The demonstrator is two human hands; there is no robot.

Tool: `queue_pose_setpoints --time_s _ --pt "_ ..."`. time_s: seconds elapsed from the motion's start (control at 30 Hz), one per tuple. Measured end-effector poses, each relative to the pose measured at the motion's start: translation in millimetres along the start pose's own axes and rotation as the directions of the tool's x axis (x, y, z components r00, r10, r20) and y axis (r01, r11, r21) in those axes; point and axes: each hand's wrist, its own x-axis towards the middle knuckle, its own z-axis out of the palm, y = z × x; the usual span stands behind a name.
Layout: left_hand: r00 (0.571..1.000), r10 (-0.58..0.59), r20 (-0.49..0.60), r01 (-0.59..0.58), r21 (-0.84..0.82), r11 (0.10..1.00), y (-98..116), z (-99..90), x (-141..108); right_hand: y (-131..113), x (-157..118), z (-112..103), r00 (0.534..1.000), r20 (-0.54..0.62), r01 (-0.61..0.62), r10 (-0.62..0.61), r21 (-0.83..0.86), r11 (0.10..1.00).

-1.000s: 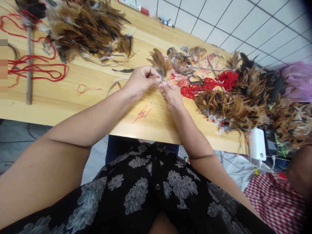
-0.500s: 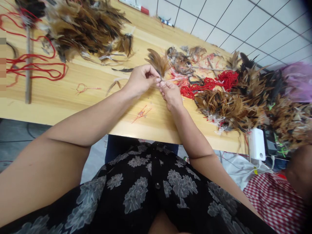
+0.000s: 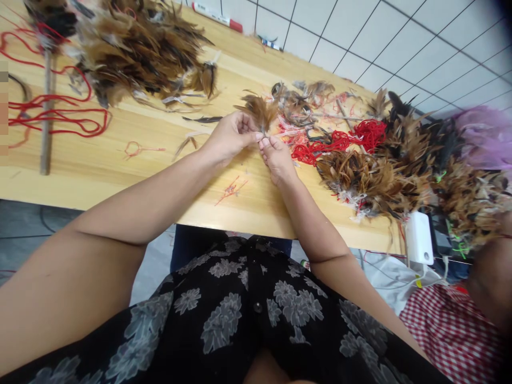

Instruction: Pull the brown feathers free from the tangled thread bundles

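Observation:
Over the middle of the table I hold a small bunch of brown feathers [image 3: 261, 111], its fluffy ends pointing away from me. My left hand [image 3: 239, 134] pinches the bunch at its base between thumb and fingers. Right beside it, my right hand [image 3: 276, 154] is closed at the same base, with the thumb tips almost touching. Whatever fine tie lies between the fingertips is too small to make out. On the table below the hands is a little tangle of red thread [image 3: 231, 191].
Heaped brown feathers [image 3: 144, 53] lie at the upper left, beside a wooden stick [image 3: 47, 117] and looped red cord [image 3: 86, 127]. To the right are red cord [image 3: 370, 134], feather bundles [image 3: 376, 178] and a white power bank [image 3: 418, 238]. A person in a checked shirt [image 3: 448, 325] is at the lower right.
The pale strip that stretched right from my fingertips no longer shows. Both hands keep their pinch at the feather base, and the view has shifted slightly.

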Motion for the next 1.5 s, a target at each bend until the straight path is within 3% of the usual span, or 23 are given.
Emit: queue_pose_setpoints --time_s 0.1,0.23,0.37,0.57,0.77,0.87,0.97,1.13,1.27,1.5 --pt "0.991 -0.109 0.084 0.113 -0.053 0.992 8 -2.3 -3 4 3 -1 1.0 0.015 0.014 -0.014 0.013 1.0" --pt "0.965 -0.23 0.123 0.241 -0.082 0.967 35 -0.7 -9 20 13 -6 0.995 0.071 0.066 -0.064 -0.024 0.998" --pt "0.929 -0.3 0.215 0.328 -0.105 0.939 52 -1.2 -13 35 22 -10 0.982 0.131 0.143 -0.135 -0.054 0.988" --pt "0.927 -0.263 0.269 0.298 -0.101 0.949 44 -6.8 -10 40 25 -11 0.958 0.209 0.215 -0.195 -0.078 0.973" --pt "0.973 -0.188 0.135 0.213 -0.204 0.956 43 -21.7 0 35 22 -20 0.946 0.21 0.297 -0.247 -0.258 0.919" --pt "0.978 -0.181 0.108 0.201 -0.221 0.954 48 -30.4 4 29 23 -30 0.95 0.118 0.311 -0.289 -0.45 0.837" --pt "0.973 -0.209 0.094 0.225 -0.213 0.951 53 -35.9 6 23 22 -39 0.937 -0.006 0.253 -0.348 -0.676 0.692" --pt "0.976 -0.178 0.123 0.201 -0.205 0.958 57 -37.4 6 19 11 -46 0.868 -0.06 0.186 -0.492 -0.881 0.436" --pt "0.977 -0.168 0.128 0.189 -0.178 0.966 57 -30.1 2 22 5 -45 0.798 0.017 0.291 -0.602 -0.887 0.359" --pt "0.93 -0.318 0.184 0.363 -0.334 0.87 55 -14.7 -9 33 29 -46 0.783 0.13 0.395 -0.608 -0.859 0.325"
